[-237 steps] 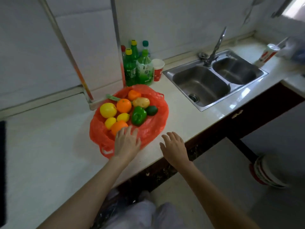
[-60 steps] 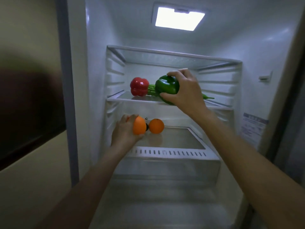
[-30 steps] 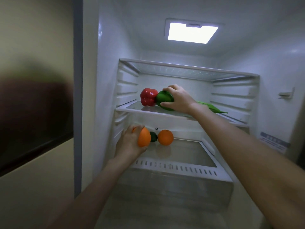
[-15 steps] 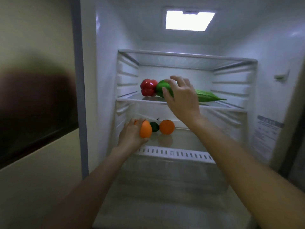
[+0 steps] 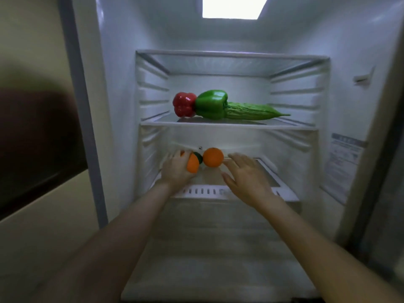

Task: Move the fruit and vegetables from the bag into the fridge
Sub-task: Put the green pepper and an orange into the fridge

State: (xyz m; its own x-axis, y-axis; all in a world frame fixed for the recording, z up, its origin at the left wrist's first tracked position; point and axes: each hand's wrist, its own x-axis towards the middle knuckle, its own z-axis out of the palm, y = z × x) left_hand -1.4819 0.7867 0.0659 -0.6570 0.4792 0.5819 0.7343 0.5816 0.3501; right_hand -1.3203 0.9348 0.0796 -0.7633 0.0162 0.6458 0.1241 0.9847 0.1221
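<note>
I face the open fridge (image 5: 122,84). On its glass middle shelf (image 5: 284,126) lie a red pepper (image 5: 183,104), a green pepper (image 5: 211,104) and a bitter gourd (image 5: 251,110), all touching in a row. On the lower shelf (image 5: 269,178) my left hand (image 5: 177,170) holds an orange fruit (image 5: 193,165). A dark green fruit (image 5: 198,157) peeks out behind it, next to a second orange (image 5: 213,157). My right hand (image 5: 246,176) hovers open and empty just right of that orange. The bag is out of view.
The top glass shelf (image 5: 231,64) is bare, under the ceiling light (image 5: 231,6). A slotted white drawer lid (image 5: 207,191) edges the lower shelf. A label (image 5: 343,158) is stuck on the right inner wall. A beige and dark surface (image 5: 39,149) stands to the left.
My right hand let go of the green pepper on the middle shelf and dropped to the lower shelf, empty. My left hand still holds the orange at the lower shelf.
</note>
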